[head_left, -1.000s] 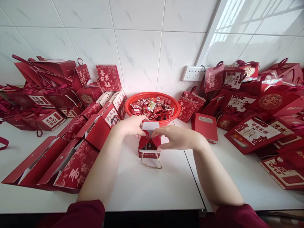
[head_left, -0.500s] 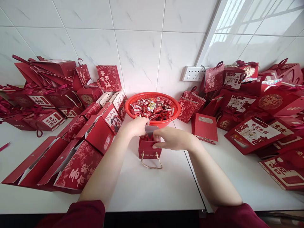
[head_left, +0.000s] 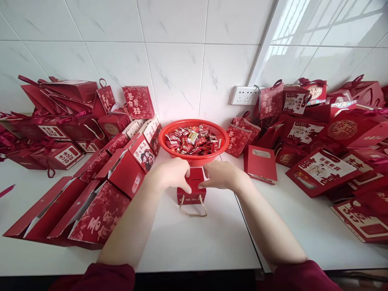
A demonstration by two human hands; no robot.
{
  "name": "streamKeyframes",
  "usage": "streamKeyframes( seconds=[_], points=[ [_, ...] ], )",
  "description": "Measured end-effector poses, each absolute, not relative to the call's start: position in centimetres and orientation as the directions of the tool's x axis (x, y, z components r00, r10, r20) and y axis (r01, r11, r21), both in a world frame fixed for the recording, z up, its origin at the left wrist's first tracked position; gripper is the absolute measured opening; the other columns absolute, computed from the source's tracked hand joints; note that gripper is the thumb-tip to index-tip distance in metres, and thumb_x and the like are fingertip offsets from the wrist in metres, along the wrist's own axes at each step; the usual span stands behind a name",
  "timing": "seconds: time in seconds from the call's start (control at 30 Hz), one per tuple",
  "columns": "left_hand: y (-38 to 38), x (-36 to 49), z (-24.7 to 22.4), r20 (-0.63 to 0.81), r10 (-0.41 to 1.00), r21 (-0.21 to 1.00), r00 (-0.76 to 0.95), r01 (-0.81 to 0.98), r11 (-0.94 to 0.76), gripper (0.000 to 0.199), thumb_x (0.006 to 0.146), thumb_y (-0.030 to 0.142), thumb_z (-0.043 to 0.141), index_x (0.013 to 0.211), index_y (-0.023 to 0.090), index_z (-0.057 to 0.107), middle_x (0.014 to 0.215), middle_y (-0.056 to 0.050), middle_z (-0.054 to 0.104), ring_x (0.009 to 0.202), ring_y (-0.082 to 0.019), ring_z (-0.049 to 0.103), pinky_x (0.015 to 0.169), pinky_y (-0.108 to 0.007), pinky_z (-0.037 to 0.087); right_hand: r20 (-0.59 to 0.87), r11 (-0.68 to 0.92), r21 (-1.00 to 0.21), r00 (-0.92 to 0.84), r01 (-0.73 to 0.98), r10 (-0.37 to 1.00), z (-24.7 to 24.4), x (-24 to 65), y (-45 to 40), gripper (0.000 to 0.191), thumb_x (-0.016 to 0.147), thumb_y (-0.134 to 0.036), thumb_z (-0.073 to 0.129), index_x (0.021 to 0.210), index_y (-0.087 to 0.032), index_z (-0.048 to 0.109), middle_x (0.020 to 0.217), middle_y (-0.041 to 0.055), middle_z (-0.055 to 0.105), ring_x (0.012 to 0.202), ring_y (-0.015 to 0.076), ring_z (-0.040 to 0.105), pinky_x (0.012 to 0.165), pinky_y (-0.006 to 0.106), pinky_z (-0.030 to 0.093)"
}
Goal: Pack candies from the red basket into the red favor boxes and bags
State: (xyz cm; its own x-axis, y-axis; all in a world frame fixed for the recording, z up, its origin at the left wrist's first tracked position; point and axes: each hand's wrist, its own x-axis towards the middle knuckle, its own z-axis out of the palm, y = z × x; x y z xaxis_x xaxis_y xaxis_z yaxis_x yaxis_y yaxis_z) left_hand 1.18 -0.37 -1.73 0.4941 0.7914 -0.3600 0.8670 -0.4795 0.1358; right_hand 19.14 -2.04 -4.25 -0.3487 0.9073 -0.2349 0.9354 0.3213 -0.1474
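Note:
A small red gift box (head_left: 191, 198) stands upright on the white table in front of me. Its top panel lies over the opening and has a dark slit in it. A twisted cream rope handle (head_left: 194, 214) hangs from the near side onto the table. My left hand (head_left: 173, 173) grips the box's left side, thumb on the near top edge. On the opposite side my right hand (head_left: 220, 176) does likewise, its thumb also on top. Most of the other fingers are hidden behind the box. Just beyond it sits a red plastic basket (head_left: 223, 152) of wrapped candies (head_left: 194, 139).
Several red boxes with slanted lids (head_left: 103, 210) stand in rows on the left, more behind them. Red gift boxes (head_left: 327, 165) are piled on the right. One red box (head_left: 261, 163) lies right of the basket. A white power strip (head_left: 245, 95) is against the tiled wall.
The box's raised flap has come down, and the top panel now covers the opening. My left hand has moved down and nearer along the box; my right hand has shifted slightly right.

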Motion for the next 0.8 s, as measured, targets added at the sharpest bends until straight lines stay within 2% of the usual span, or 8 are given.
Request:
streamKeyframes(
  seconds=[0.13, 0.33, 0.5, 0.6, 0.7, 0.8],
  points=[
    [-0.5, 2.3, -2.2, -0.422, 0.777, 0.107, 0.467, 0.877, -0.469, 0.05, 0.058, 0.045, 0.076, 0.097, 0.016, 0.063, 0.111, -0.009, 0.062, 0.086, -0.023, 0.063, 0.06, -0.027, 0.043, -0.24, 0.368, -0.192, -0.407, 0.91, 0.881, -4.4, 19.1, -1.9, 0.033, 0.076, -0.048, 0.063, 0.094, -0.021, 0.065, 0.09, 0.0055, 0.069, 0.076, 0.0209, 0.062, 0.058, 0.028, 0.04],
    [-1.2, 3.7, -3.6, -0.393, 0.802, 0.142, 0.45, 0.891, -0.431, 0.058, 0.061, 0.051, 0.071, 0.104, 0.016, 0.054, 0.11, -0.01, 0.06, 0.089, -0.025, 0.063, 0.063, -0.029, 0.046, -0.227, 0.395, -0.247, -0.449, 0.885, 0.864, -3.9, 19.7, -2.2, 0.023, 0.078, -0.039, 0.06, 0.091, -0.02, 0.064, 0.09, 0.0055, 0.069, 0.077, 0.0207, 0.062, 0.055, 0.027, 0.038],
    [-1.4, 4.1, -4.1, -0.341, 0.809, 0.155, 0.478, 0.878, -0.453, 0.056, 0.064, 0.051, 0.068, 0.107, 0.017, 0.054, 0.113, -0.011, 0.06, 0.099, -0.027, 0.061, 0.071, -0.031, 0.047, -0.087, 0.384, -0.338, -0.435, 0.859, 0.896, -3.2, 21.9, -2.7, 0.022, 0.081, -0.037, 0.058, 0.094, -0.02, 0.062, 0.1, 0.007, 0.068, 0.087, 0.0221, 0.062, 0.063, 0.028, 0.042],
    [-0.9, 3.4, -3.3, -0.362, 0.782, 0.176, 0.508, 0.861, -0.477, 0.057, 0.062, 0.053, 0.07, 0.104, 0.018, 0.054, 0.109, -0.009, 0.062, 0.095, -0.026, 0.062, 0.068, -0.029, 0.047, -0.048, 0.372, -0.347, -0.413, 0.861, 0.91, -2.8, 23.2, -3.0, 0.026, 0.085, -0.036, 0.056, 0.103, -0.019, 0.06, 0.106, 0.0091, 0.067, 0.089, 0.0228, 0.063, 0.066, 0.028, 0.044],
    [-0.2, 2.2, -2.2, -0.341, 0.757, 0.28, 0.557, 0.829, -0.483, 0.048, 0.072, 0.053, 0.063, 0.108, 0.022, 0.054, 0.111, -0.006, 0.063, 0.093, -0.022, 0.063, 0.068, -0.028, 0.047, -0.042, 0.376, -0.329, -0.411, 0.866, 0.911, -2.9, 23.8, -2.8, 0.023, 0.091, -0.026, 0.047, 0.105, -0.019, 0.063, 0.105, 0.0094, 0.069, 0.09, 0.0221, 0.063, 0.07, 0.029, 0.044],
    [0.4, 1.0, -1.8, -0.219, 0.821, 0.362, 0.527, 0.825, -0.433, 0.03, 0.085, 0.042, 0.05, 0.109, 0.024, 0.055, 0.115, -0.004, 0.064, 0.099, -0.02, 0.062, 0.074, -0.026, 0.047, -0.022, 0.443, -0.337, -0.477, 0.831, 0.879, -3.6, 23.6, -1.9, 0.03, 0.089, -0.012, 0.042, 0.101, -0.02, 0.069, 0.104, 0.0078, 0.07, 0.092, 0.0204, 0.063, 0.073, 0.028, 0.043]
  ],
)
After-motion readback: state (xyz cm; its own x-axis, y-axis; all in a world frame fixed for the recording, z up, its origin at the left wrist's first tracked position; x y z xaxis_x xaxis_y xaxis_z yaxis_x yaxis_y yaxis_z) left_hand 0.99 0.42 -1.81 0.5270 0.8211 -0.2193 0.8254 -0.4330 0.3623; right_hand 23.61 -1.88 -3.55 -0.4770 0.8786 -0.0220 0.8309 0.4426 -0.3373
